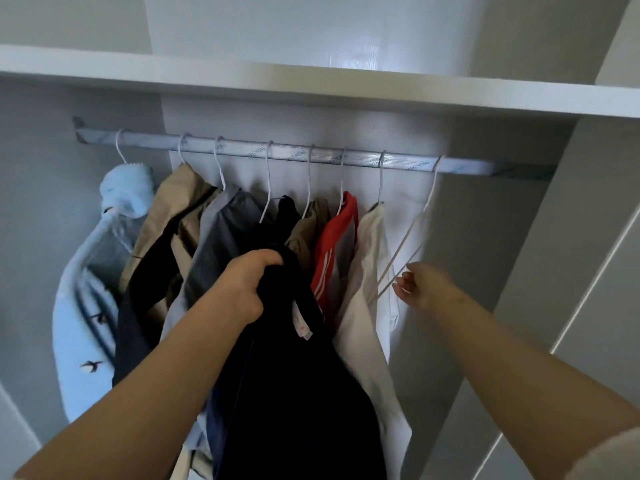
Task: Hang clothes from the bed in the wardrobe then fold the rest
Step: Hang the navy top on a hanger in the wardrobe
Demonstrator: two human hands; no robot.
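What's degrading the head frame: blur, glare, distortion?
Head view: motion blur smears the empty hanger beside the right hand; glare patch on the panel above the shelf; wide-angle bends the rail and shelf; the dark garment in the left hand shows little detail.

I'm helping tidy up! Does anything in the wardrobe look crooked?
Yes: the empty hanger at the right end of the rail hangs slanted towards the right hand, with no clothes on it. The other hangers all carry clothes.

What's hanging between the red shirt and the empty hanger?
A cream garment hangs there, right between the red shirt and the empty hanger. The head view shows it.
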